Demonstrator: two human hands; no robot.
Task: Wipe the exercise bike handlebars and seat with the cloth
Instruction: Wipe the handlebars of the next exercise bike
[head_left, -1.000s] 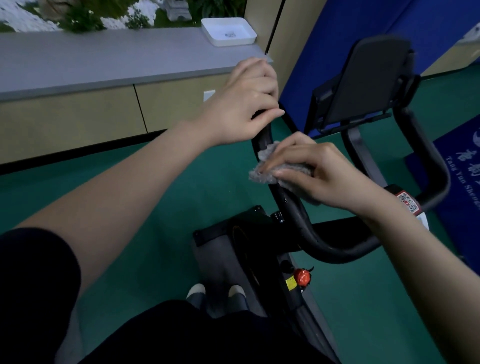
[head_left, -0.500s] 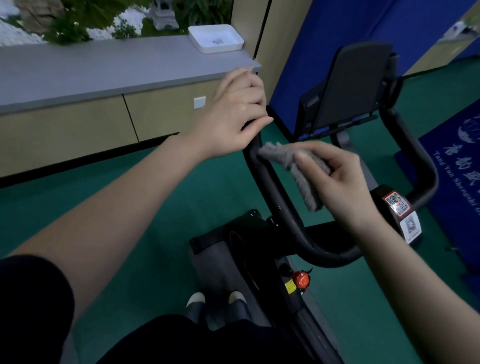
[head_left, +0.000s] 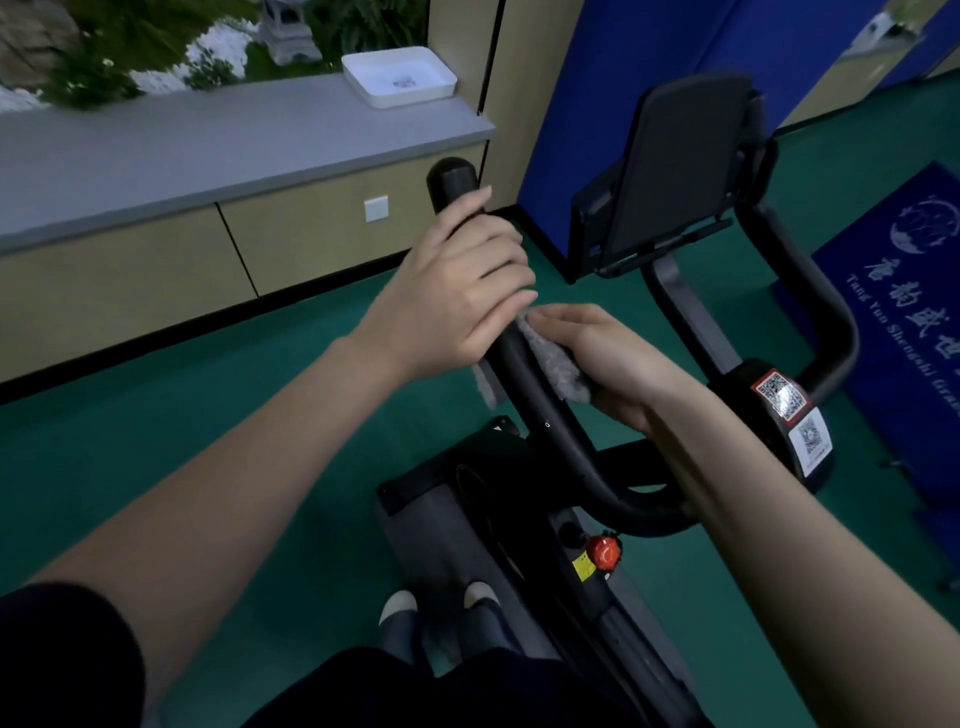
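The exercise bike's black left handlebar (head_left: 550, 431) rises up the middle of the head view to a rounded end. My left hand (head_left: 457, 301) grips this bar a little below that end. Just under it, my right hand (head_left: 608, 353) holds the grey cloth (head_left: 558, 366) wrapped round the bar, and a strip of cloth hangs out on the bar's left side. The right handlebar (head_left: 826, 322) curves up at the right, untouched. The seat is not in view.
The bike's dark screen (head_left: 680, 166) stands behind the bars, above a post with QR stickers (head_left: 784, 400). A red knob (head_left: 602, 552) sits on the frame below. A grey counter (head_left: 208, 150) with a white tray (head_left: 400, 75) runs along the left. A blue mat (head_left: 904, 312) lies at right.
My left hand slid down the bar, which uncovered its rounded end. My right hand brought the cloth back onto the bar and wrapped it round just under my left hand.
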